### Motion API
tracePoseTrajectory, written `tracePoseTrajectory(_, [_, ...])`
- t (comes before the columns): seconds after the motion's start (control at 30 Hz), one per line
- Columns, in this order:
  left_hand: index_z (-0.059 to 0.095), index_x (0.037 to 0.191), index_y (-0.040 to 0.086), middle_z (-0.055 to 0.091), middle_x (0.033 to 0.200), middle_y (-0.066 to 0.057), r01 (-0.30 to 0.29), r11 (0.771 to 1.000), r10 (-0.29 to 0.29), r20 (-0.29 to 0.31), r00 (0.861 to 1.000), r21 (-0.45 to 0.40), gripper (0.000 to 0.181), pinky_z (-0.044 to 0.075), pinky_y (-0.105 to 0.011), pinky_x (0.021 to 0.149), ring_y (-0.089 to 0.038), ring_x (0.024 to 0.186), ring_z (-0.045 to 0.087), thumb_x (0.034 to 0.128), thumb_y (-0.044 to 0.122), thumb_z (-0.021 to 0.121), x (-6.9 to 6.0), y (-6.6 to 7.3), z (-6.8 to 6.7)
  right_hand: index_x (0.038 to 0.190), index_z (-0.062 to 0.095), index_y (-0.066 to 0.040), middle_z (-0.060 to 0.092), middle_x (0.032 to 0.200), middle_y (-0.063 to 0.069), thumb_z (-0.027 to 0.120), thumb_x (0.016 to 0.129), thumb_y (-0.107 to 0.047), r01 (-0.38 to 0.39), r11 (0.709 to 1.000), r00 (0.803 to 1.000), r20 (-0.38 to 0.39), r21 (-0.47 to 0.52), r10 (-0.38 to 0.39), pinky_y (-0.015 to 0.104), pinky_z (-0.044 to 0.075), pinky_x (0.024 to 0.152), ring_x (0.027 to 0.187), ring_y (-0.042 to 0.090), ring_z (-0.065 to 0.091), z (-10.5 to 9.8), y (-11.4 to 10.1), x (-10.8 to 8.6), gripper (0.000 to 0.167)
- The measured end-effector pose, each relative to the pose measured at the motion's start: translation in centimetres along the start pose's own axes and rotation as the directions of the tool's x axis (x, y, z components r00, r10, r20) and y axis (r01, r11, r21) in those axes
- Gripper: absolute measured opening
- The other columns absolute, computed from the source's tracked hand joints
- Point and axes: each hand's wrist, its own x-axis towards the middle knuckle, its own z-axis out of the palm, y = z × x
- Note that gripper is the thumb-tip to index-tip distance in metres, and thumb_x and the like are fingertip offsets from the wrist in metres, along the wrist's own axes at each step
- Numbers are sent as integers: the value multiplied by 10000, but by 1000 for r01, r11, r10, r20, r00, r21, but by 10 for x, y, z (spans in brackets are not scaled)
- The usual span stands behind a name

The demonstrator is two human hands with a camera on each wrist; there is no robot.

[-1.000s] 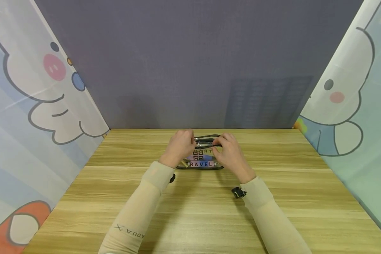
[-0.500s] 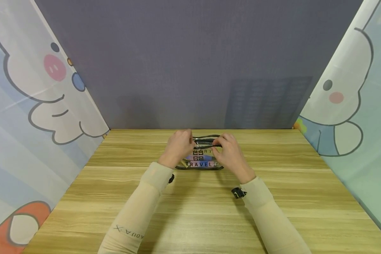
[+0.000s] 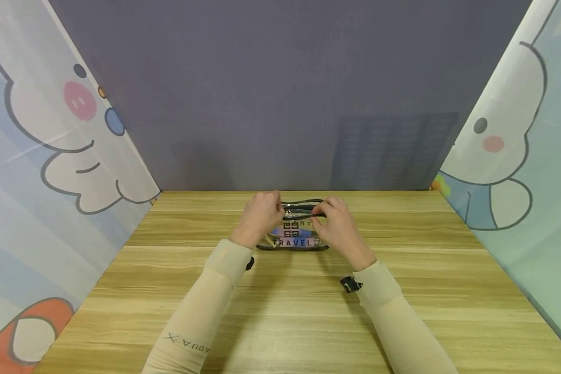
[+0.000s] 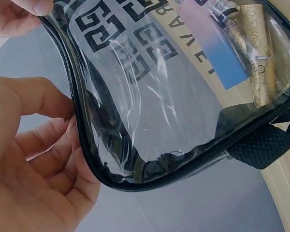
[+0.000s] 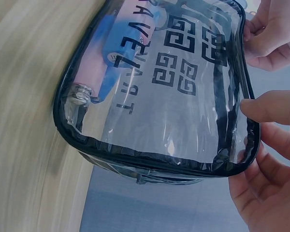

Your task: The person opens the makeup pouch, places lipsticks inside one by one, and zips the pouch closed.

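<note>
A clear toiletry bag (image 3: 292, 228) with black piping, a black square logo and the word TRAVEL stands on the table near its back edge. My left hand (image 3: 261, 215) is at the bag's top left; in the left wrist view its thumb and index finger pinch a small zipper pull (image 4: 67, 117) at the black rim. My right hand (image 3: 338, 226) grips the top right corner, thumb on the near side and fingers behind. Through the plastic show pink-and-blue bottles (image 5: 89, 70) and a gold tube (image 4: 261, 58). The zipper's far stretch is partly hidden by my hands.
A wood-grain table (image 3: 290, 322) spreads in front of the bag. Behind it rises a grey panel (image 3: 280, 93), with cartoon-printed cloths (image 3: 23, 223) at both sides. A black strap loop (image 4: 261, 147) sticks out from the bag's side.
My left hand has slid slightly left along the bag's top edge, and more of the rim shows between the hands. My right hand stays in place at the corner.
</note>
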Motion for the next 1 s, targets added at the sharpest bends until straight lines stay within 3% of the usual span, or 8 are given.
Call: tracePoseTrajectory(1.0, [597, 834, 101, 596, 746, -27, 25, 1000, -26, -17, 1000, -15, 114, 480, -358, 598, -191, 631, 552, 933, 72, 646, -4, -10, -4, 966, 719, -53, 611, 982, 81, 762, 896, -95, -18, 1000, 1000, 20, -4, 18, 440, 494, 819, 945, 288, 544, -1, -1, 1, 92])
